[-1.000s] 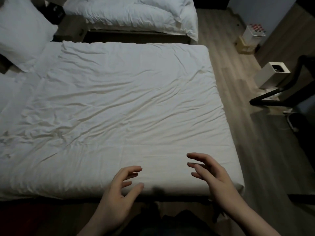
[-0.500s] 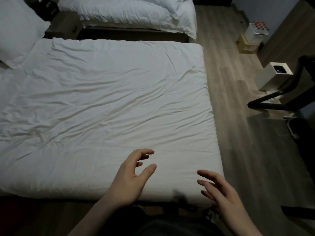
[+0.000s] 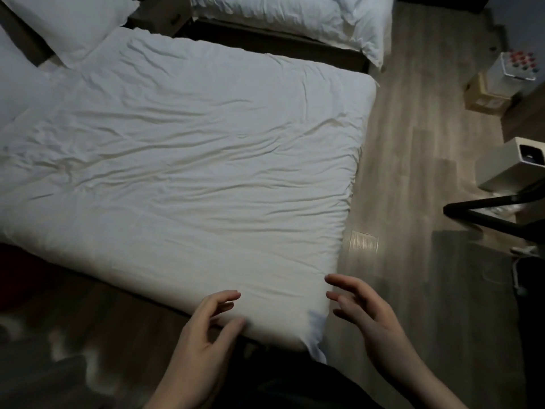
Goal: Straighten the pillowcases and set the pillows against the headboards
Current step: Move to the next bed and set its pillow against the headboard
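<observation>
- Dim room with a wood-plank floor [image 3: 407, 149]; a bed [image 3: 188, 172] under a wrinkled white duvet fills most of the head view, its near right corner lying just in front of the person.
- One white pillow [image 3: 70, 22] leans at the far left corner of that bed, its lower tip resting on the duvet; a second stretch of white bedding shows at the far left edge, but I cannot tell whether it is another pillow.
- Beyond a dark gap, a second bed [image 3: 295, 16] with rumpled white bedding runs along the far side.
- Left hand [image 3: 206, 335] hovers at the near edge of the duvet, grip wide, fingers loosely curved, thumb close to the fabric; whether it touches I cannot tell.
- Right hand [image 3: 365, 311] sits just beside the bed's near right corner over the floor, grip wide, fingers spread and holding nothing.
- On the right, a white box [image 3: 507, 169] stands on the floor, with a cardboard box [image 3: 483, 95] farther off and a black frame [image 3: 495, 214] nearer.
</observation>
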